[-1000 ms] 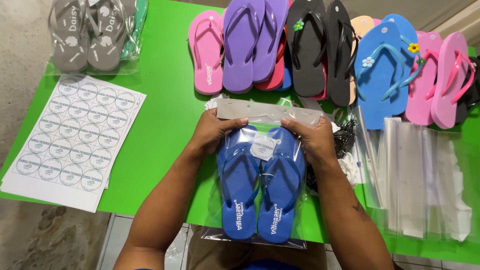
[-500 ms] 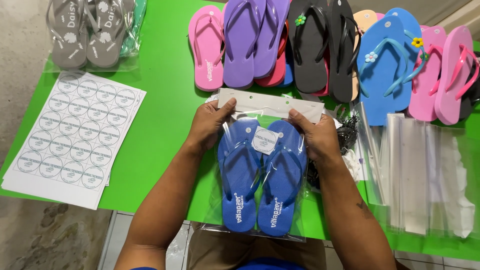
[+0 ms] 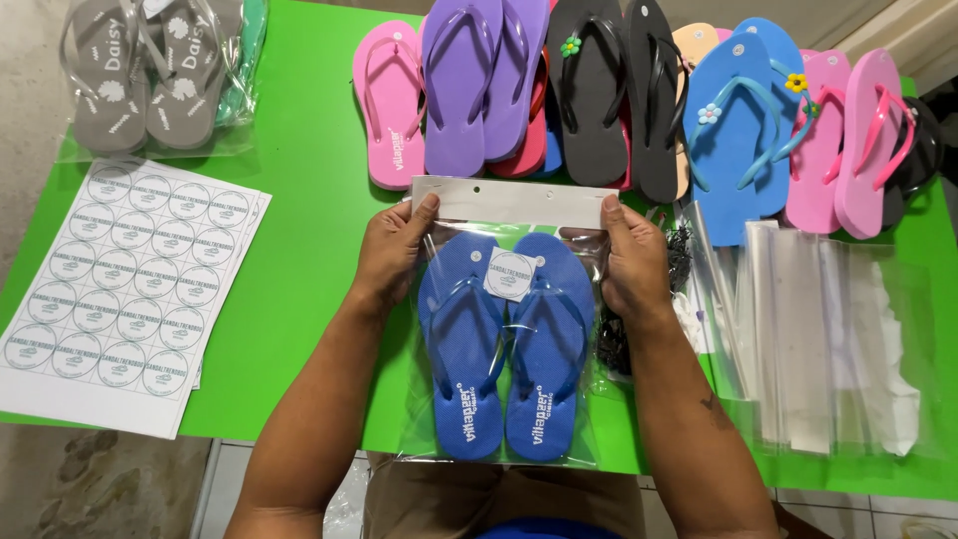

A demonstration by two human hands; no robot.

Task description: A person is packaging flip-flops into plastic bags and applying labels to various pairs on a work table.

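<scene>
Left hand point(image 3: 391, 255): gripping the left edge of a clear bag point(image 3: 509, 205).
Right hand point(image 3: 634, 262): gripping the bag's right edge.
Bag contents: blue flip-flops point(image 3: 504, 349).
Underneath: green surface point(image 3: 299, 200).

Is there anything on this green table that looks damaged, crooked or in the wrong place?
Nothing stands out. The blue flip-flops lie straight and side by side in their clear bag, held by the left hand and right hand.

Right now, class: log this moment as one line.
left hand | right hand | both hold bagged blue flip-flops | on green table
</scene>
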